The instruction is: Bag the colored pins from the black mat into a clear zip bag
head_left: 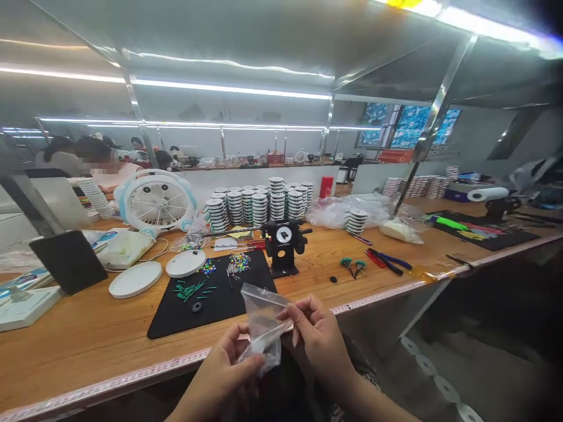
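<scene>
Two hands, the left hand (229,360) and the right hand (321,337), hold one clear bag (260,308). Clockwise from the person, there are two white discs (135,280) at ten o'clock, one fan (190,205) and one black mat (176,319) at eleven, one black stand (281,265) at twelve, one separate spool stack (355,223) at one, and a second mat (521,237) at two. The beads (240,265) and green sticks (189,291) are too crowded to count.

No lettering or brand can be read. Along the near edge of the table (88,346) runs a pink-and-white strip (132,375), perhaps printed with figures, too small to make out.
</scene>
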Demonstrator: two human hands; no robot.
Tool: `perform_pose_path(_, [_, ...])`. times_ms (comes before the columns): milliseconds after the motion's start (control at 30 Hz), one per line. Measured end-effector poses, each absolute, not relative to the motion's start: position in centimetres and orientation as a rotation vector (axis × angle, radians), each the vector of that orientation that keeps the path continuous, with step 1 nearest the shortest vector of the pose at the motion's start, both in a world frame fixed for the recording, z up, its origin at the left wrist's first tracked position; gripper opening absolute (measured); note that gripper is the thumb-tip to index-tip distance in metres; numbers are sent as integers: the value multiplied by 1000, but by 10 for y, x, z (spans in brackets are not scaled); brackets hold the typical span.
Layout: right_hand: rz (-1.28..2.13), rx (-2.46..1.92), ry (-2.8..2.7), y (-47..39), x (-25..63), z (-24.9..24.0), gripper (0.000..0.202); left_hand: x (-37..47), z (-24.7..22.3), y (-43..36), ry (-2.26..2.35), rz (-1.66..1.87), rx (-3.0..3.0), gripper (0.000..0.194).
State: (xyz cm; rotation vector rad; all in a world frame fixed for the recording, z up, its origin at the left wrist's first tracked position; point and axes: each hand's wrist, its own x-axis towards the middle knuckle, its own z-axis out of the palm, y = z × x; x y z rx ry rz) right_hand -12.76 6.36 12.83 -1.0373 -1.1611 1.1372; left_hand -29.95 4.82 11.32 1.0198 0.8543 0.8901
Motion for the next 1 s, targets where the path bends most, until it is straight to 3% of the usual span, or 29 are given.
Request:
perform_pose_path(167, [1005,-1154,-1118,58,-97,129,32,-285,104,56,1027,887,1242,44])
perform_pose_path(333, [1270,-1116,-1080,50,-66,128,35,-265,89,59,1330,1326,1779,21])
perform_pose_path(433, [1324,-1014,-988,45,-49,136,31,-263,78,65,1038,1532,1854,20])
perform_pose_path(500, [1386,-903,-930,42,-38,141,29,-262,73,72,749,1569,1663,31])
perform_pose_path(600, [1525,-855,-953,42,-25,145,30,-250,77,83,486,1322,1249,66])
perform_pose_path(667, [1502,-921,-1039,44,-19,147,30,-234,85,87,411,1047,1030,77])
perform_pose_path(733, [1379,-1047,-1153,47,-13,149,30,-218,95,87,386,791,909,71])
perform_pose_path(833, [1204,-1259,-1214,49,-3,153,32,-205,104,86,525,597,879,45])
perform_pose_path(1000, [1141,-1419,-1164,49,10,149,35,-216,107,89,980,757,1339,33])
